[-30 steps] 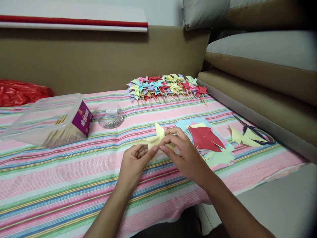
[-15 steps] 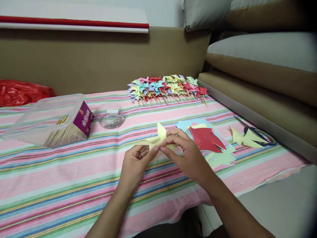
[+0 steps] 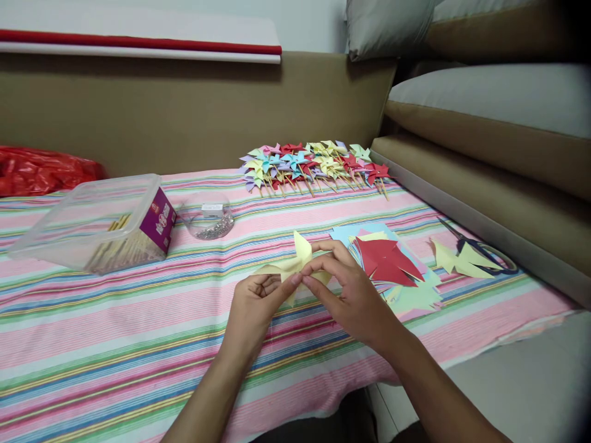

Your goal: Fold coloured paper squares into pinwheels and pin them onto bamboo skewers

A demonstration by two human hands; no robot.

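A pale yellow paper pinwheel (image 3: 290, 264), partly folded, is pinched between both hands above the striped cloth. My left hand (image 3: 256, 307) is closed on its near side, thumb pressed close to the centre. With thumb and forefinger, my right hand (image 3: 344, 286) grips the paper right beside the left thumb. Fingers cover the centre of the pinwheel, so any pin there is hidden. Just right of my right hand lies a pile of cut paper with a red cut sheet (image 3: 388, 261) on top.
Finished pinwheels (image 3: 314, 163) on sticks lie at the back. A clear plastic box (image 3: 124, 234) of sticks and a round tub (image 3: 212, 221) of small metal pieces stand left. Scissors (image 3: 489, 252) lie right, partly under a yellow cut sheet (image 3: 464, 261). Cushions (image 3: 489, 98) border the right.
Both hands keep their pinch on the yellow pinwheel with hardly any movement. The whole view has shifted slightly.
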